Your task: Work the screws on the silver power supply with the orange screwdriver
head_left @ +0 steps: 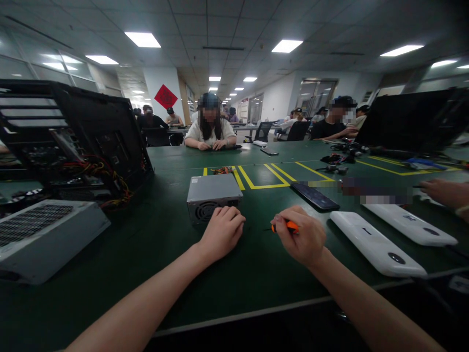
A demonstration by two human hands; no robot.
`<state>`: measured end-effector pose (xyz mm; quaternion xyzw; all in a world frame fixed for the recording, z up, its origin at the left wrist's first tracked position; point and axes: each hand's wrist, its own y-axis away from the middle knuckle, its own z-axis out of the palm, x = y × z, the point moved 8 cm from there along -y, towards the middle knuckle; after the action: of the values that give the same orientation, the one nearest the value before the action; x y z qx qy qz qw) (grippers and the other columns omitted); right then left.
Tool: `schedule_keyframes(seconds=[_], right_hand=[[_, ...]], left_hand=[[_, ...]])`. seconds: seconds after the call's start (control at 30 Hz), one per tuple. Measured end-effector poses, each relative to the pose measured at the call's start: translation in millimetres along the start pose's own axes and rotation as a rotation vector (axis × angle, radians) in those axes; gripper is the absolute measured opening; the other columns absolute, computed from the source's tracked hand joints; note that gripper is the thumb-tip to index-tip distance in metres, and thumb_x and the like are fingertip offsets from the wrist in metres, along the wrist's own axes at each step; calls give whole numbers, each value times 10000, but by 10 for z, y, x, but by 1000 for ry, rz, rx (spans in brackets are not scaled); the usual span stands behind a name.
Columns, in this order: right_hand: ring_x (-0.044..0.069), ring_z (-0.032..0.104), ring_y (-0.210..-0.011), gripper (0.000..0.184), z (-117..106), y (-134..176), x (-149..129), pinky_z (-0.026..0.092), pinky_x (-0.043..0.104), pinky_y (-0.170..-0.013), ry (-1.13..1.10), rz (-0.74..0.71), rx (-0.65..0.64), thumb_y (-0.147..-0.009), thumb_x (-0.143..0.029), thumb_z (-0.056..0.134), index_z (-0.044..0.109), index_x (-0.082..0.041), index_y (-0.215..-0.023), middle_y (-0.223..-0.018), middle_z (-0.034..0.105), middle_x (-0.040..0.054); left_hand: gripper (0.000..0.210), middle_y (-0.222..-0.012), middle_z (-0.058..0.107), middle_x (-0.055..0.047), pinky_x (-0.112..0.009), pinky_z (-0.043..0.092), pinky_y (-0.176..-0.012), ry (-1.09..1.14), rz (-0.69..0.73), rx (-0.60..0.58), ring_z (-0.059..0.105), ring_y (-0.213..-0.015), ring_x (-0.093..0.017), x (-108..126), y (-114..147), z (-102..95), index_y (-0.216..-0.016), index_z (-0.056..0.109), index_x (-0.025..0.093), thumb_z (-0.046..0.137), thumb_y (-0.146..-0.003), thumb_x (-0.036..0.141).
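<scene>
A grey computer power supply unit (216, 187) stands on the green table, its fan grille towards me. My left hand (224, 227) is against its near right side, fingers bent and close together; their tips are partly hidden. To the right of the unit, my right hand (301, 234) is closed around a small screwdriver (292, 227) with an orange and black handle. Its thin dark shaft points left, towards the power supply, and its tip is apart from the unit. Wires (222, 170) in several colours lie behind the unit.
On the left stand an open black computer case (98, 132) and a larger grey power supply (69, 244). To the right lie a dark phone (315, 195) and two white devices (370, 239) (414, 222). Another person's hand (445, 193) is at far right; a person (210, 127) sits opposite.
</scene>
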<state>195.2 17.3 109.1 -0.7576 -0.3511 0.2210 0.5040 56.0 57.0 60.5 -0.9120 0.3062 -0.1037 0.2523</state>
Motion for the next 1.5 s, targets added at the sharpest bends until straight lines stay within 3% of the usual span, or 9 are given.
schedule_keyframes(seconds=[0.2, 0.33, 0.53, 0.63, 0.8, 0.93, 1.23, 1.5], right_hand=[[111, 540, -562, 58, -3, -20, 15, 425, 224, -516, -58, 7, 47, -835, -180, 502, 470, -206, -877, -658, 574, -11], [110, 538, -574, 113, 40, -45, 50, 433, 233, -530, -73, 84, 54, -852, -213, 482, 428, -220, -951, -727, 542, -7], [141, 575, -599, 285, 290, -46, 108, 462, 270, -532, -136, 220, -152, -866, -236, 417, 323, -176, -1128, -839, 548, 40], [150, 593, -610, 273, 328, -19, 136, 470, 272, -529, -147, 247, -167, -866, -236, 425, 340, -172, -1117, -825, 555, 43], [146, 620, -707, 258, 181, 22, 119, 508, 276, -579, -428, 261, 32, -860, -204, 451, 351, -198, -1097, -833, 555, 25], [135, 621, -704, 249, 134, 62, 92, 519, 274, -570, -571, 275, 100, -844, -175, 467, 369, -207, -1071, -867, 556, 30], [121, 608, -699, 248, 238, 38, -7, 517, 267, -581, -590, 205, -28, -839, -138, 465, 382, -198, -1065, -845, 560, 23], [129, 572, -664, 114, 283, 3, -61, 485, 279, -596, -491, 169, -123, -838, -182, 459, 452, -168, -952, -798, 569, 43]], left_hand=[[297, -992, 544, -40, -327, 369, -741, 74, 33, -154, 481, -911, -180, 90, -11, 246, -1124, 540, 264, 400, -866, 216], [265, -987, 554, -47, -323, 383, -745, 106, 67, -192, 498, -899, -173, 116, 5, 268, -1064, 579, 236, 392, -876, 242], [182, -912, 590, -31, -294, 413, -751, 162, 47, -209, 539, -840, -149, 69, 0, 260, -903, 592, 190, 415, -865, 205], [128, -878, 589, -20, -281, 430, -729, 212, -15, -200, 549, -821, -148, 9, 1, 258, -869, 566, 194, 441, -844, 180], [131, -869, 602, 3, -272, 456, -706, 434, -185, -151, 574, -806, -137, -176, 45, 289, -894, 495, 215, 501, -788, 139], [185, -871, 611, -1, -280, 471, -728, 595, -289, -118, 588, -812, -131, -331, 96, 343, -910, 454, 214, 530, -764, 128], [216, -885, 607, -4, -282, 471, -728, 564, -239, -125, 587, -826, -135, -283, 83, 380, -939, 451, 210, 552, -760, 141], [190, -869, 609, 0, -262, 463, -703, 549, -208, -120, 588, -806, -130, -259, 74, 360, -933, 454, 207, 541, -773, 150]])
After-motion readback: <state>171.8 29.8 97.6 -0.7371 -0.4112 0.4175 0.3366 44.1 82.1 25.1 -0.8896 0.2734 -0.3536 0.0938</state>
